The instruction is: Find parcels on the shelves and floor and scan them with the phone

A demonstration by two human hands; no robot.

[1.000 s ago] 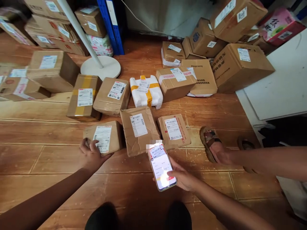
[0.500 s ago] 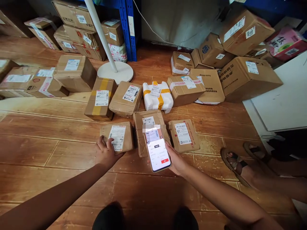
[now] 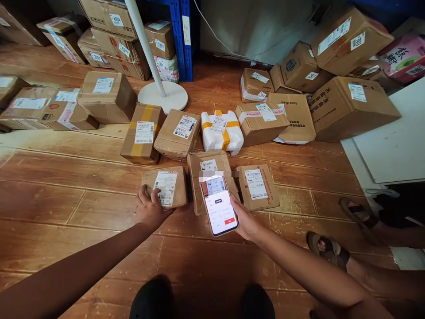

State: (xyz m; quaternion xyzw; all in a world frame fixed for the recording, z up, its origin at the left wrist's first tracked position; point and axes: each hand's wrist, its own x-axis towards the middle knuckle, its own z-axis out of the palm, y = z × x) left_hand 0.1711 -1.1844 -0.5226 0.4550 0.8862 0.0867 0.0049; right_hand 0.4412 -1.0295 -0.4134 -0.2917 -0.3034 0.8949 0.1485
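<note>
My right hand [image 3: 246, 219] is closed around a smartphone [image 3: 220, 215], its lit screen facing up. The phone covers the lower part of a cardboard box [image 3: 195, 170] that lies flat on the floor with a label near its top. My left hand [image 3: 151, 207] has its bent fingers on the lower left corner of a smaller cardboard box [image 3: 181, 186], thumb along the near edge. That box bears a large white shipping label [image 3: 166, 186]. To the right of the phone sits another labelled box [image 3: 272, 195] with red print.
A row of parcels, including a white package with yellow tape [image 3: 209, 137], lies behind. A white pole base [image 3: 172, 98] stands before a blue shelf post [image 3: 186, 57]. Stacked cartons [image 3: 352, 115] fill the back right. Another person's sandalled foot [image 3: 327, 248] is at right.
The view has shifted slightly, moving the parcels a little right in the picture. The other person's nearer foot has moved. Both my hands keep their places on the box and phone.
</note>
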